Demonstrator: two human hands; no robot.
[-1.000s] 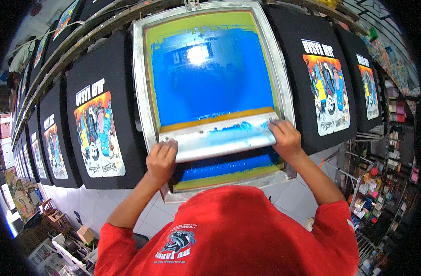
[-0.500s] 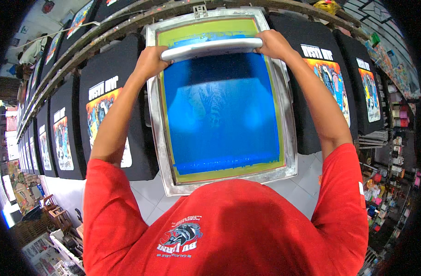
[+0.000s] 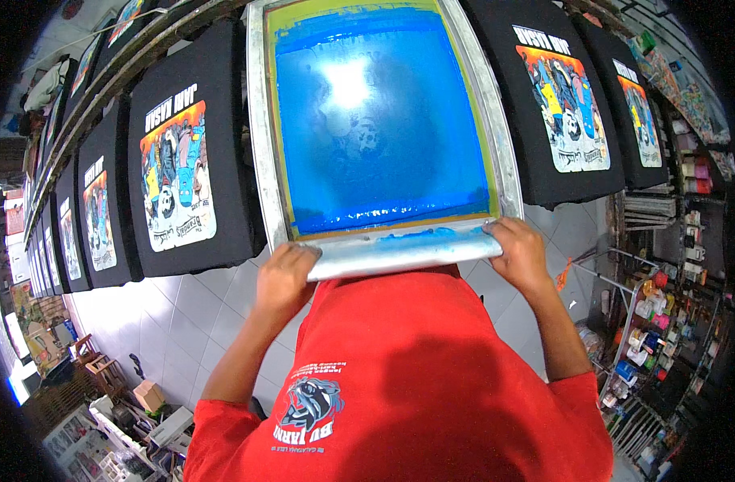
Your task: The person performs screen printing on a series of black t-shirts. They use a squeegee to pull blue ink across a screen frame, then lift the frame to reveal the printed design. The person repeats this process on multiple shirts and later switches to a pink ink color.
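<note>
Room: print workshop with a pale tiled floor [image 3: 182, 313] below, seen from above over the person's red shirt [image 3: 431, 377].
Desk: long dark desk [image 3: 102, 72] ran from far left to far right, carrying a row of black T-shirts on flat boards.
Screen frame: metal-edged printing screen [image 3: 259, 153] lay flat over the middle board, its mesh flooded with blue ink [image 3: 383, 120] and bordered in yellow-green; a bright light glared off the ink near the top.
Squeegee: long pale squeegee [image 3: 399, 253] lay crosswise at the near edge of the screen, smeared with blue along its upper side.
Left hand: left hand [image 3: 285, 277] gripped the left end of the squeegee, fingers [image 3: 303, 255] curled and pressed together over it.
Right hand: right hand [image 3: 518, 253] gripped the right end, fingers [image 3: 500, 230] wrapped close together over the top edge.
Left shirt: printed black shirt [image 3: 186, 169] just left of the screen showed a colourful cartoon panel with pale lettering above it.
Right shirt: printed black shirt [image 3: 556, 100] just right of the screen carried the same design; 1 more lay beyond it.
Far left: further printed shirts [image 3: 94, 213] shrank away along the desk.
Right side: wire rack [image 3: 661, 321] held many small ink pots in mixed colours.
Lower left: boxes and clutter [image 3: 142, 410] sat on the floor.
</note>
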